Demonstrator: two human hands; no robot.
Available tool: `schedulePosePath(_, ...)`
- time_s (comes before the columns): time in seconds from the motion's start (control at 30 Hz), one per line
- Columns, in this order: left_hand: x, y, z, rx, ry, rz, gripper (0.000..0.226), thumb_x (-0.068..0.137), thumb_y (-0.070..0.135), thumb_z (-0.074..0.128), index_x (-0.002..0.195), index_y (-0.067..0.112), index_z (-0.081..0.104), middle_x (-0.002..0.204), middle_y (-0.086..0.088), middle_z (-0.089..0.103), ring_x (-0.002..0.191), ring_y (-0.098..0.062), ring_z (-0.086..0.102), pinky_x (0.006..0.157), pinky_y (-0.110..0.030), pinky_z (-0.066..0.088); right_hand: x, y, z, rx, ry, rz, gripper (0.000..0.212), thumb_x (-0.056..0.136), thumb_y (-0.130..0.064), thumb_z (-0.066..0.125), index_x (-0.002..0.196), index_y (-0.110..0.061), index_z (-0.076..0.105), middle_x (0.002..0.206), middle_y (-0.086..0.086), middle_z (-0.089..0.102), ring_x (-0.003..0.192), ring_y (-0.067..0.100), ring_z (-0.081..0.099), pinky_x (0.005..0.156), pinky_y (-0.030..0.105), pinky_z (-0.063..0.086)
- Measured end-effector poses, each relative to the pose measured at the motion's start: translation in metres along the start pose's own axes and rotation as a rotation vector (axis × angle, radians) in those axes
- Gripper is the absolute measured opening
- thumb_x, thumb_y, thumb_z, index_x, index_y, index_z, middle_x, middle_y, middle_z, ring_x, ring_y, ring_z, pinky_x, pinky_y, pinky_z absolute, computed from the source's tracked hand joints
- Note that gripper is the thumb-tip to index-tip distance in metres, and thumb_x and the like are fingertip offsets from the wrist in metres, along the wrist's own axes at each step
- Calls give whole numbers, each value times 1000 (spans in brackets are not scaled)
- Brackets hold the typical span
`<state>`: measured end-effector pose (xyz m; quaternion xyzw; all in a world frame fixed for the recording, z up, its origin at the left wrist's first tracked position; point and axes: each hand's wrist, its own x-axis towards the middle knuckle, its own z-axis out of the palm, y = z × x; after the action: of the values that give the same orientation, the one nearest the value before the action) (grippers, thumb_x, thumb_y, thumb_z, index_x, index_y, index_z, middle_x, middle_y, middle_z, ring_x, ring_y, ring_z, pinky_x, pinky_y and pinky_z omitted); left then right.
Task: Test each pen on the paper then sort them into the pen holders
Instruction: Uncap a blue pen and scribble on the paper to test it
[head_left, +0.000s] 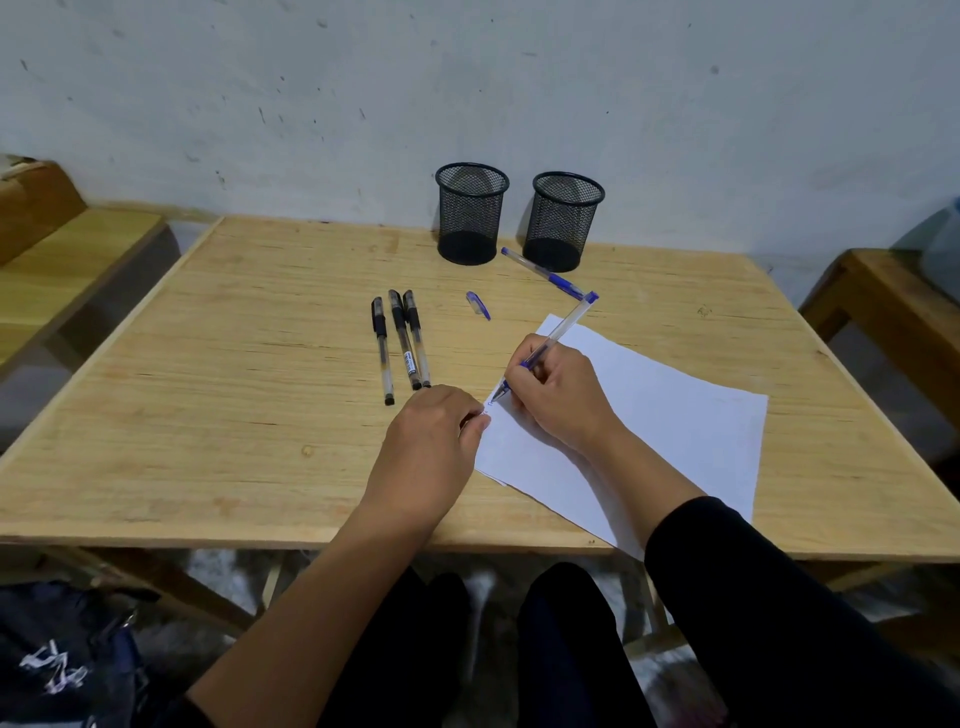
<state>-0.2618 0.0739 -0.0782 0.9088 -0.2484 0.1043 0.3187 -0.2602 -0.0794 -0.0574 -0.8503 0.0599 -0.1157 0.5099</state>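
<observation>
My right hand (558, 397) grips a blue pen (566, 325) with its tip on the left edge of the white paper (675, 415), beside a small blue mark. My left hand (431, 441) rests on the table with its fingertips on the paper's left edge. Three black pens (402, 340) lie side by side left of the paper. A second blue pen (543, 273) lies in front of the right mesh holder (563, 221). A loose blue cap (478, 305) lies near it. The left mesh holder (471, 213) stands beside the right one; both look empty.
The wooden table (234, 415) stands against a pale wall. Wooden benches flank it at the left (67, 260) and right (893, 306). A dark bag (62, 660) lies on the floor at the lower left. My knees show under the table's front edge.
</observation>
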Motion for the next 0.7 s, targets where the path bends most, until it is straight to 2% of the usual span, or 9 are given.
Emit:
schedulePosePath(0.1, 0, 1, 0, -4, -2, 3, 12, 86, 17, 61, 92, 10, 69, 91, -2, 68, 89, -18, 58, 74, -10, 26, -1, 0, 0, 8, 29, 10, 13, 82, -3, 52, 70, -5, 55, 58, -1, 51, 51, 3, 45, 51, 10, 38)
schedulePosePath(0.23, 0, 0, 0, -4, 6, -2, 14, 87, 19, 60, 95, 11, 69, 94, -1, 67, 91, -15, 57, 74, -10, 25, -1, -1, 0, -14, 37, 14, 15, 82, -5, 52, 68, -9, 55, 57, -2, 52, 50, 3, 46, 51, 11, 38)
schedulePosePath(0.5, 0, -1, 1, -10, 8, -2, 15, 88, 19, 59, 95, 11, 69, 94, -1, 67, 92, -15, 56, 75, -11, 26, -1, -2, 1, -31, 69, 26, 12, 83, -7, 53, 71, -6, 56, 62, 2, 53, 59, 11, 48, 54, 14, 40)
schedulePosePath(0.6, 0, -1, 1, -7, 8, -1, 15, 88, 19, 59, 95, 11, 68, 94, -1, 67, 92, -16, 57, 76, -14, 30, -1, -4, 1, -24, 56, 31, 12, 83, -6, 53, 71, -8, 57, 62, 1, 54, 58, 10, 49, 53, 9, 40)
schedulePosePath(0.7, 1, -1, -1, -21, -2, -4, 15, 88, 20, 59, 97, 13, 68, 96, 0, 67, 92, -14, 57, 76, -13, 30, 1, -4, -1, 27, 93, 77, 13, 85, -8, 52, 73, -8, 58, 61, 2, 55, 57, 10, 51, 55, 14, 43)
